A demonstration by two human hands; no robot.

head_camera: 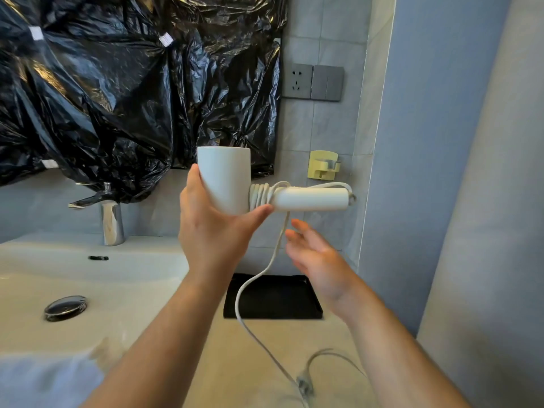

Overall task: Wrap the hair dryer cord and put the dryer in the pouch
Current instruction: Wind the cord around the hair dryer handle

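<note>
left grip (212, 231) wrapped round rigid, light-looking dryer (225, 178); right grip (315, 254) spread, empty; cord (259, 195) looks limp, I'd pinch near the wound turns

The dryer (223, 181) is smooth matt white plastic, its cord (275, 251) smooth too, the tap (112, 222) and drain (65, 307) are mirror-bright polished metal, the sheeting (117, 83) is glossy, crinkled black plastic, the basin (132, 278) is smooth and glossy, and the tiles (332, 128) are matt grey.

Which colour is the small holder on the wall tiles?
The holder is pale yellow; the head view shows it.
</note>
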